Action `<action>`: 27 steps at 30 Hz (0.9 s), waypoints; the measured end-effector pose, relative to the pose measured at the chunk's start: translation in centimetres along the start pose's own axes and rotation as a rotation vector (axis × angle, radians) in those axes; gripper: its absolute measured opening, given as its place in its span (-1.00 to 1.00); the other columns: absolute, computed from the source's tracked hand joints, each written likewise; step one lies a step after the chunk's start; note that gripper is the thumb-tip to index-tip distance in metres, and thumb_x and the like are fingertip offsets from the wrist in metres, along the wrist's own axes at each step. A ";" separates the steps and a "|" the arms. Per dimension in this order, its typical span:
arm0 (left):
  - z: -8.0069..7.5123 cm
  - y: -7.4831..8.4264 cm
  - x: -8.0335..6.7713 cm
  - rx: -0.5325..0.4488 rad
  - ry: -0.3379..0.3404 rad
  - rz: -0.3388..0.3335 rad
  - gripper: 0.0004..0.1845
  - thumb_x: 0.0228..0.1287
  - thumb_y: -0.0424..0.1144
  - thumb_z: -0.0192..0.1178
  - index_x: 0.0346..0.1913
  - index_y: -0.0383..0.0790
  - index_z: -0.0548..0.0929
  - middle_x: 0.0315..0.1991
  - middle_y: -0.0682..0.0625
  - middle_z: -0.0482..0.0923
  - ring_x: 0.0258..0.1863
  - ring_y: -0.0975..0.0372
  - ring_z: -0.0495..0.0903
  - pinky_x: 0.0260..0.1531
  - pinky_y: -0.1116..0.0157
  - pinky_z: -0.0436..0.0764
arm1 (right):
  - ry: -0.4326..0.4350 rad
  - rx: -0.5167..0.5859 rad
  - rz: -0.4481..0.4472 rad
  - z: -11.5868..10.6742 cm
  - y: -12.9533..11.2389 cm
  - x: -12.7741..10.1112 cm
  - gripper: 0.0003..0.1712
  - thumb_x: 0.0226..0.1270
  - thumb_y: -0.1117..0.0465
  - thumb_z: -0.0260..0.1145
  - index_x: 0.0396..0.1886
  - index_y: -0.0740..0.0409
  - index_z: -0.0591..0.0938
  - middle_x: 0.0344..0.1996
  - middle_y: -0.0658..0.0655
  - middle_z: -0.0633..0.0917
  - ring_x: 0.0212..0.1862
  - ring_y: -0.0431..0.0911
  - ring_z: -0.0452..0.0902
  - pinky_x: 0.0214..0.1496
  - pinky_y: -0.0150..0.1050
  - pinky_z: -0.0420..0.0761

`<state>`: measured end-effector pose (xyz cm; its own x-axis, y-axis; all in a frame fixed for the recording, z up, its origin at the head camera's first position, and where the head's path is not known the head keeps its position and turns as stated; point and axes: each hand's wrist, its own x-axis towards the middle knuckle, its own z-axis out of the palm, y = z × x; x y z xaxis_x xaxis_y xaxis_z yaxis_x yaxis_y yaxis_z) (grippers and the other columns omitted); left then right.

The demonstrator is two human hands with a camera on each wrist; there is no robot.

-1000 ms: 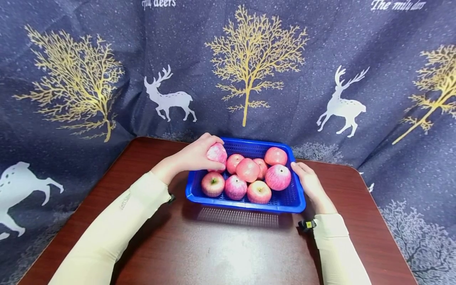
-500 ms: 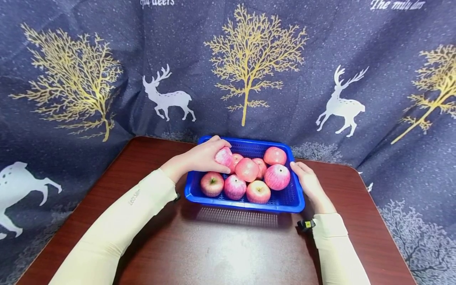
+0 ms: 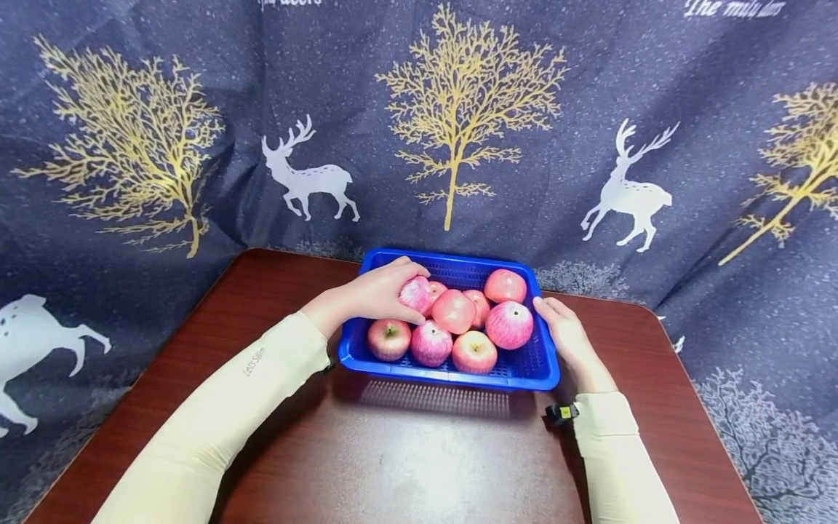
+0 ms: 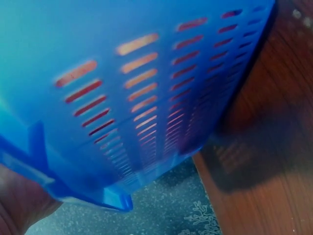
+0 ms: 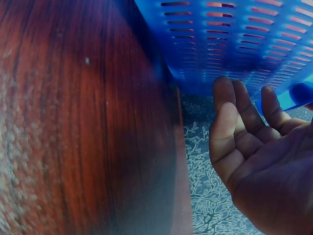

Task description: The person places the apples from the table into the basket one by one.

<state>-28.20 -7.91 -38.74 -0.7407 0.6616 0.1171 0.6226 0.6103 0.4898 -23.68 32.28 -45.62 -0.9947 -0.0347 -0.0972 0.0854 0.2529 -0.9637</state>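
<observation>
The left hand (image 3: 373, 295) curls over a round, pink-streaked apple (image 3: 416, 293) at the back-left corner of the slotted blue plastic basket (image 3: 537, 364), fingers wrapped on top and thumb beneath. Seven more smooth apples crowd beside it. The right hand (image 3: 568, 336) lies flat along the basket's right wall, fingers straight and relaxed, holding nothing. The basket sits near the far edge of the glossy reddish wood-grain table (image 3: 419, 458), before a navy curtain (image 3: 589, 87) printed with deer and golden trees.

Dark red-brown wooden table (image 3: 406, 466), glossy glare near front; navy curtain backdrop (image 3: 589, 87) behind, printed with gold trees, white deer; drapes past table edges.
</observation>
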 end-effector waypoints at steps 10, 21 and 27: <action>0.6 0.1 0.2 -0.027 -0.044 0.029 -0.07 0.23 0.08 0.66 0.55 -0.26 0.52 0.30 -0.10 0.52 0.27 0.08 0.57 0.38 0.06 0.56 | -0.001 -0.013 0.022 -0.1 -0.2 -0.1 -0.38 0.73 -0.31 0.17 0.19 0.18 0.56 -0.20 0.04 0.77 -0.21 -0.10 0.81 -0.17 -0.13 0.81; 1.2 -0.1 -0.2 -0.027 -0.086 0.002 0.06 0.21 0.12 0.69 0.65 -0.18 0.39 0.45 -0.12 0.49 0.46 0.04 0.48 0.51 -0.02 0.48 | 0.006 0.004 0.017 0.1 -0.1 0.1 -0.43 0.74 -0.29 0.17 0.09 0.17 0.56 -0.27 0.02 0.77 -0.26 -0.10 0.81 -0.21 -0.12 0.82; 1.0 -0.4 -0.4 -0.007 -0.096 -0.023 0.17 0.20 0.21 0.66 0.73 -0.16 0.30 0.53 -0.16 0.44 0.53 -0.03 0.41 0.52 -0.08 0.46 | -0.001 0.003 0.020 -0.1 -0.1 0.0 -0.41 0.73 -0.30 0.18 0.12 0.17 0.56 -0.25 0.03 0.78 -0.24 -0.10 0.82 -0.19 -0.12 0.82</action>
<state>-27.93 -7.94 -39.85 -0.7271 0.6861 0.0229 0.6036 0.6230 0.4976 -23.73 32.32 -45.47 -0.9927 -0.0311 -0.1167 0.1052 0.2510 -0.9623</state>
